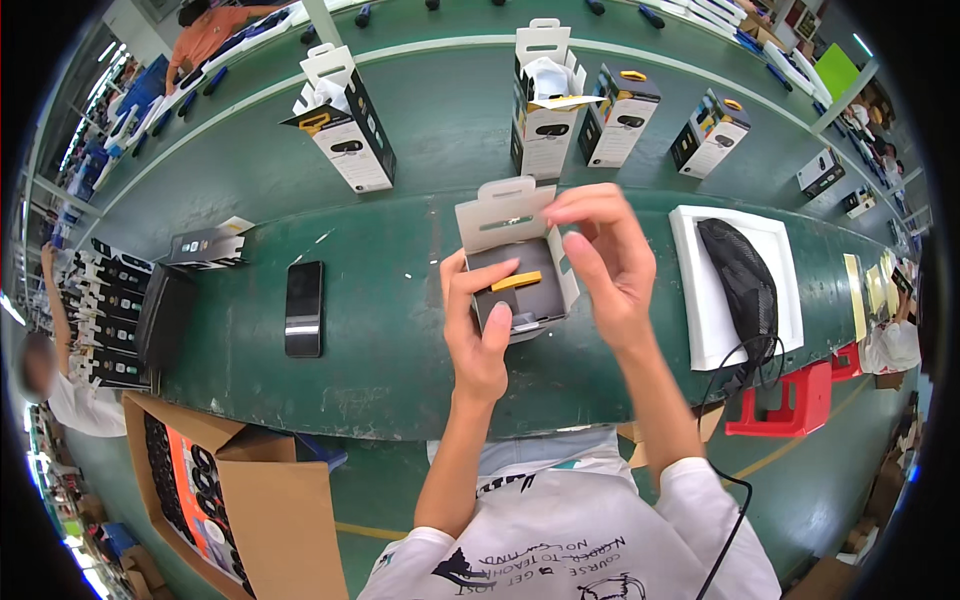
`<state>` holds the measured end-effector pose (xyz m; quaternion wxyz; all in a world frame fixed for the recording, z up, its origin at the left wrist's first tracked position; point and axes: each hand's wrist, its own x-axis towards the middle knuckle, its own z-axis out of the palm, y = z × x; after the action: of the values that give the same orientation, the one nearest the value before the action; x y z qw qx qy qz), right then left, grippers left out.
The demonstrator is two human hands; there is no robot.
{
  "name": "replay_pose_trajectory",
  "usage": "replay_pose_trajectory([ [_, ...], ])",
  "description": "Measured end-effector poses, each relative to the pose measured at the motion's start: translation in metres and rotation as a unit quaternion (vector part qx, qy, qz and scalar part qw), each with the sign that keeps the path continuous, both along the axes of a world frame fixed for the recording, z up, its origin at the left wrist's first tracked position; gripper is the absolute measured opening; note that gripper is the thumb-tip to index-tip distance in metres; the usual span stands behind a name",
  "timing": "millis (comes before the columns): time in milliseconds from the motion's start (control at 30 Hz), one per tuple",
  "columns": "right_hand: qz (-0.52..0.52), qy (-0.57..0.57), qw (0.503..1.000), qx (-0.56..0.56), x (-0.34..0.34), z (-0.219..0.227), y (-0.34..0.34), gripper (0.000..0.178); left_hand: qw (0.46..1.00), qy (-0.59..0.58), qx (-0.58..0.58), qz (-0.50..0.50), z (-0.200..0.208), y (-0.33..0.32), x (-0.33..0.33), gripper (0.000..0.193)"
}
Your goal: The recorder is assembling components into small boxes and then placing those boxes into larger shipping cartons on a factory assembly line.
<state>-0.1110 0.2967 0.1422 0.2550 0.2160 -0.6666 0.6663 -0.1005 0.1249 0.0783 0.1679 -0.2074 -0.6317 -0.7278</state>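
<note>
In the head view, we find the left hand (475, 335) closed around the near left side of an open box (566, 285), thumb on the near wall and fingers bent over the left edge. The box is in this grip, above the table (390, 375). A yellow piece (517, 281) shows in its mouth, just beside the left fingertips.

The right hand (615, 265) is raised at the box's right side, thumb and fingers apart, nothing seen between them. Its fingertips are at the lid flap (488, 230), which stands up; we cannot tell whether they touch.

A phone (304, 310) lies left of the grip, a white tray (686, 290) right of it.

We judge the step to be handling the box's flaps; the next move calls for a steady left hold and a light right touch.
</note>
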Motion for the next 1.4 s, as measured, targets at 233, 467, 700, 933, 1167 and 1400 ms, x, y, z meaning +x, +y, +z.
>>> replay_pose_trajectory([
  [233,0.034,-0.124,0.965,-0.228,0.022,-0.053,-0.038,0.035,0.999,-0.036,0.018,0.004,0.018,0.001,0.004,0.044],
  [467,0.03,-0.17,0.954,-0.245,0.035,-0.047,-0.047,0.059,1.0,0.001,-0.012,0.023,0.017,0.0,0.0,0.045],
  [700,-0.031,-0.189,0.958,-0.213,0.029,-0.072,-0.056,0.055,0.999,-0.025,0.011,0.038,0.007,0.002,-0.008,0.037],
  [933,-0.08,-0.09,0.97,-0.212,0.038,-0.06,-0.057,0.07,0.996,0.062,-0.041,0.04,0.015,0.006,-0.01,0.034],
  [1167,0.018,-0.098,0.99,-0.095,0.036,-0.057,-0.021,0.05,0.999,0.041,0.009,0.012,0.002,0.026,-0.003,0.037],
  [1400,-0.008,-0.118,0.988,-0.098,0.036,-0.048,-0.025,0.044,0.998,0.03,0.05,0.036,0.007,0.035,0.001,0.042],
])
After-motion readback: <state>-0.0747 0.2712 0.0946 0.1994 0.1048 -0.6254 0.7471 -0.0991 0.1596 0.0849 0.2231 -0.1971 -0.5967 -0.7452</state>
